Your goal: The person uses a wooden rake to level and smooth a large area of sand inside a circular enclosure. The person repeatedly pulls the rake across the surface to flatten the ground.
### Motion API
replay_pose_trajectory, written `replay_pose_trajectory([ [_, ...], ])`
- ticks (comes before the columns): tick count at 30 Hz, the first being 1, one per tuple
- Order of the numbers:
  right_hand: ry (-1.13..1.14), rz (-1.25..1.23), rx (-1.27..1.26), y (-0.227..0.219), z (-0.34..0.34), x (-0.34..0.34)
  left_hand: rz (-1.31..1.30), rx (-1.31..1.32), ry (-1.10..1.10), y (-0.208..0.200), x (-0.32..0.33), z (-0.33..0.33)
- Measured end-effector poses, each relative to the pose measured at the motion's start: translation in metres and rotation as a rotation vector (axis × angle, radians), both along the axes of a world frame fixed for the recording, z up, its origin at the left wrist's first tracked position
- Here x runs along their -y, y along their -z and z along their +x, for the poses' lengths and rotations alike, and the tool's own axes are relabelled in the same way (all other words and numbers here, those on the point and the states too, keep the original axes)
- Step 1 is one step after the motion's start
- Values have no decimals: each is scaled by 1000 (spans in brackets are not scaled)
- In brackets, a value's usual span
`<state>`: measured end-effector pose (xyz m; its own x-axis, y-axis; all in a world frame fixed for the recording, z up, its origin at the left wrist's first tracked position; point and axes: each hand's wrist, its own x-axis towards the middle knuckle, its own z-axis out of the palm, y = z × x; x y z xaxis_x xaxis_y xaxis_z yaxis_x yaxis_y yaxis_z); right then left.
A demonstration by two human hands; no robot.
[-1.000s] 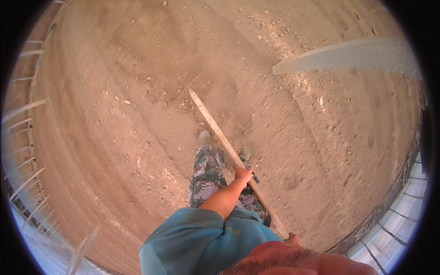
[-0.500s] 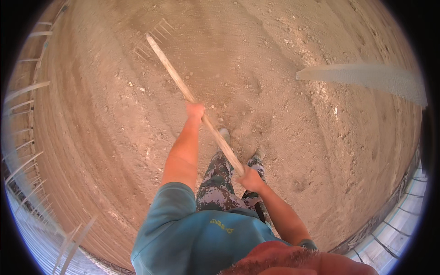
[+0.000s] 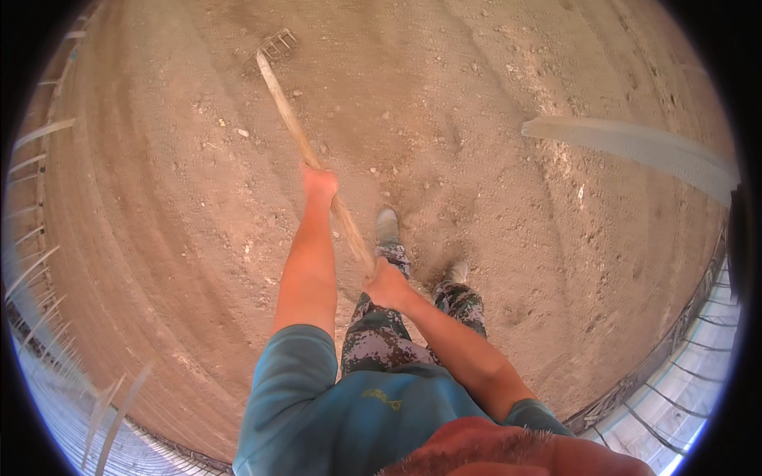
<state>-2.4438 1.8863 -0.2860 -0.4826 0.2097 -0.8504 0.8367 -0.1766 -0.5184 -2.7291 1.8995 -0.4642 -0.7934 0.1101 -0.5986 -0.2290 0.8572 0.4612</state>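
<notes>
While both hands clamp a long wooden rake handle (image 3: 302, 143), the left hand (image 3: 320, 182) grips it farther up and the right hand (image 3: 386, 283) holds its near end, the two well apart. From there the handle runs toward eleven o'clock to the rake head (image 3: 277, 44) resting on raked brown soil (image 3: 492, 198). Two shoes (image 3: 386, 226) stand at the centre.
</notes>
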Motion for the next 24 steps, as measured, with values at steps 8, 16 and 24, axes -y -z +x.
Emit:
replay_pose_trajectory([
  [8,-53,-34,213,-80,255,16,-74,177,-42,47,26,188],
  [16,-44,-39,243,-104,566,23,1,232,-239,21,34,446],
  [24,2,1,371,-123,869,38,90,357,-329,13,69,760],
])
